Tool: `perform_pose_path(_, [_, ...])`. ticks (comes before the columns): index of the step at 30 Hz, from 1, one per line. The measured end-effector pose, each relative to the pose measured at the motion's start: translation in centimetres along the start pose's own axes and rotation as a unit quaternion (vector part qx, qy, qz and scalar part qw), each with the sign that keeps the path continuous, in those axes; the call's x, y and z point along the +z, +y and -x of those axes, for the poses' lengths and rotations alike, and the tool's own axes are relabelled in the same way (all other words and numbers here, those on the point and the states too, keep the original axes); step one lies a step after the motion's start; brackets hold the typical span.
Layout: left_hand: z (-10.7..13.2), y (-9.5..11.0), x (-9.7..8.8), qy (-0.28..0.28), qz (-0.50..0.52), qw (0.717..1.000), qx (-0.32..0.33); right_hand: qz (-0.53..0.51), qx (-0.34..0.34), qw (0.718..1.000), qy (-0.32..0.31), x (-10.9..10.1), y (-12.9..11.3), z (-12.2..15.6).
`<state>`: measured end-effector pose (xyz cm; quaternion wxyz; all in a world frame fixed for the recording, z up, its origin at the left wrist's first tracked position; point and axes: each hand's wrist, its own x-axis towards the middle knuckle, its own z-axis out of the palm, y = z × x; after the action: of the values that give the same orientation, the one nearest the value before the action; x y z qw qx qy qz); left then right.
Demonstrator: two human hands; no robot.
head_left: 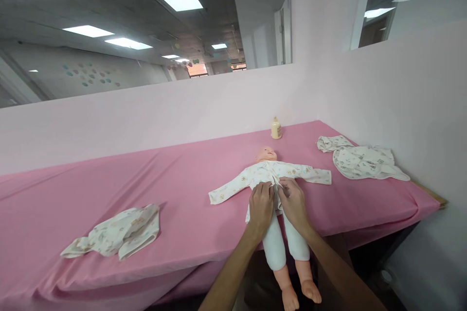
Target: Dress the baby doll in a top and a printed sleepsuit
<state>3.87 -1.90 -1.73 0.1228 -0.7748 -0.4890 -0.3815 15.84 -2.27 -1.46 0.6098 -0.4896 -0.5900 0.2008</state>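
A baby doll [268, 154] lies on its back on the pink-covered table, its legs [275, 248] reaching past the front edge. It has on a white patterned baby shirt [233, 185] with both sleeves spread wide. My left hand [261, 204] is closed on the shirt's front edge at the doll's middle. Close beside it, my right hand [294, 201] pinches the other front edge. A thin white strip, perhaps a tie, shows between my fingertips. The doll's belly is partly hidden by my hands.
A folded patterned garment [126, 231] lies at the left on the pink cloth [189, 194]. More patterned baby clothes [365, 161] lie at the right by the wall. A cream pump bottle [276, 129] stands behind the doll's head. The table's front edge runs below my hands.
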Motion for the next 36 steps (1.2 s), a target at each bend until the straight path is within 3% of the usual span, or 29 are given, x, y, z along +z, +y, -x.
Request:
perform_pose_path(8, [-0.1, -0.2, 0.2, 0.002, 0.000, 1.000, 0.011, -0.024, 0.051, 0.998, -0.021, 0.1, -0.2, 0.1])
perform_pose_path(15, [-1.1, 0.2, -1.2, -0.051, 0.136, 0.985, -0.089, -0.029, 0.077, 0.996, -0.022, 0.1, -0.4, 0.1])
perform_pose_path(20, [-1.3, -0.1, -1.1, -0.047, 0.189, 0.974, -0.119, -0.035, 0.088, 0.995, -0.023, 0.2, -0.5, 0.1])
perform_pose_path(30, [-0.1, -0.7, 0.1, -0.001, 0.080, 0.997, 0.004, -0.051, 0.121, 0.991, -0.034, 0.1, -0.9, -0.1])
perform_pose_path(36, [0.2, -0.7, 0.8, 0.032, 0.036, 0.999, 0.019, -0.084, 0.131, 0.987, -0.043, 0.0, -1.1, 0.2])
